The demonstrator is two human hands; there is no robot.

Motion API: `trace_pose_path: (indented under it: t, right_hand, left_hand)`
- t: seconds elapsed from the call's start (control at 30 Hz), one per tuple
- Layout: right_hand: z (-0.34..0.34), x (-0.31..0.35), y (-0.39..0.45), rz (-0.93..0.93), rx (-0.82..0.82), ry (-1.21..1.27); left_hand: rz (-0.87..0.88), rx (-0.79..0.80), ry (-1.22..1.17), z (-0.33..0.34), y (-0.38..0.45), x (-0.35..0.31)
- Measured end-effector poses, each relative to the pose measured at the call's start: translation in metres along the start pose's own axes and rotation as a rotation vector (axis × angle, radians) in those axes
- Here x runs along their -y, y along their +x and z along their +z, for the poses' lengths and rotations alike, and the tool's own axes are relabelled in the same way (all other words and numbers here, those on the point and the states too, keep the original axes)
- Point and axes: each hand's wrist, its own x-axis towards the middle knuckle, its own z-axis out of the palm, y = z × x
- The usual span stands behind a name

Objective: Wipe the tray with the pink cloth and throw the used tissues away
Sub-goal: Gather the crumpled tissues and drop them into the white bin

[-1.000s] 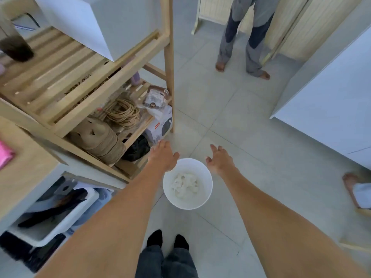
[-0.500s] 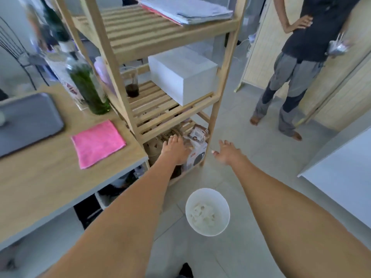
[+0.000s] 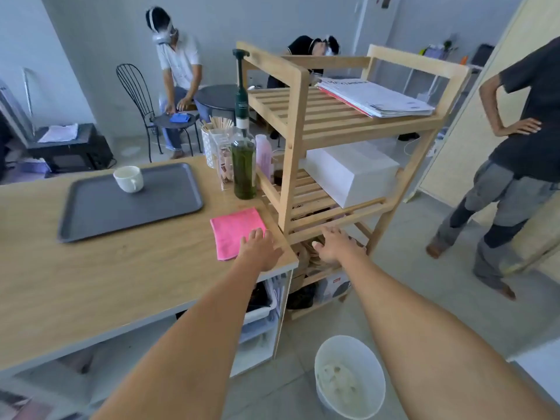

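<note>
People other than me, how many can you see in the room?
3. One sits on a chair at the back left, one bends over behind the wooden shelf, one stands at the right. More may be hidden.

The cloth (image 3: 237, 231) is bright pink and plain. The tray (image 3: 121, 207) is dark grey, with a white cup (image 3: 128, 178) at its 12 o'clock. The desk (image 3: 91, 277) is pale wood grain with a white edge. The rack (image 3: 318, 122) is light slatted wood. The bottle (image 3: 243, 165) is green. The bin (image 3: 348, 380) is white, holding whitish tissues (image 3: 336, 386). The floor (image 3: 424, 298) is grey tile.
</note>
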Motion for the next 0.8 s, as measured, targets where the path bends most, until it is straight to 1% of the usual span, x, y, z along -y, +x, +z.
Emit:
trace_pose_path:
  t: [0.2,0.3,0.4,0.6,0.8]
  right_hand:
    - [0.008,0.084,0.002,-0.092,-0.009,-0.043]
    - [0.014,0.134,0.006,-0.138,-0.001,-0.019]
    - [0.015,0.170,0.012,-0.141,0.019,-0.035]
    - [0.021,0.261,0.026,-0.261,0.022,-0.018]
    - [0.034,0.327,0.041,-0.362,0.051,-0.046]
  left_hand:
    - [-0.118,-0.011,0.024,-0.013,-0.024,0.091]
    - [-0.183,-0.014,0.021,-0.021,-0.035,0.140]
    - [-0.222,-0.019,0.022,-0.027,-0.041,0.172]
    - [-0.312,-0.064,-0.019,-0.035,-0.055,0.251]
    - [-0.409,-0.088,-0.090,-0.029,-0.062,0.307]
